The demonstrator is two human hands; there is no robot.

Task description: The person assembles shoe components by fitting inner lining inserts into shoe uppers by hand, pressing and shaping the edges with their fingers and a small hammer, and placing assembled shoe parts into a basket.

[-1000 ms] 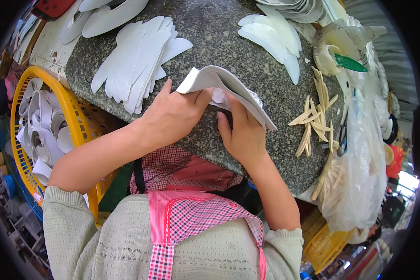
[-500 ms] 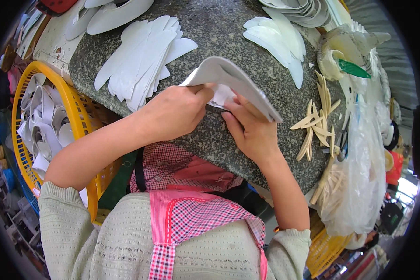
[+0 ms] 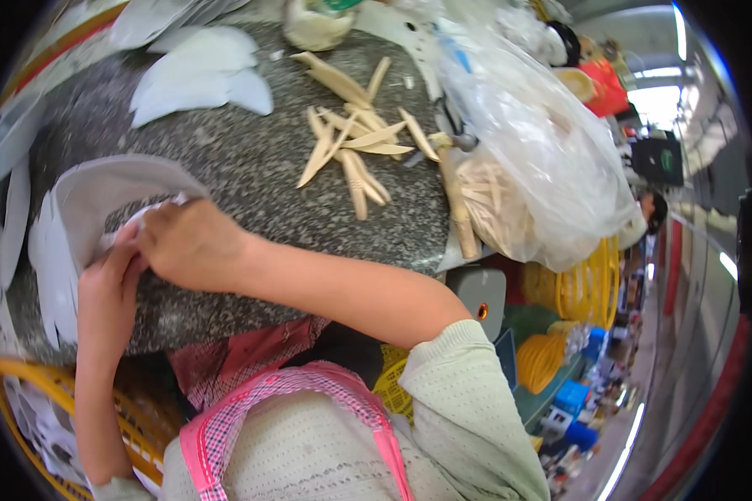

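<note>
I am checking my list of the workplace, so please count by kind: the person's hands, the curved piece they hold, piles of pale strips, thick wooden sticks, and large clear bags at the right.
Hands: 2, left hand and right hand
Curved piece: 1
Pile of strips: 1
Wooden stick: 1
Clear bag: 1
Total: 6

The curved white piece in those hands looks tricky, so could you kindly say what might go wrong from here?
The curved white piece is bowed, so it might slip if the grip of the left hand or right hand eases.
The flat white pieces lie close beside the left hand, so a sideways move could knock them askew.
The tan strips lie loosely crossed on the stone tabletop, so a sweep of the right forearm might scatter them.
</note>
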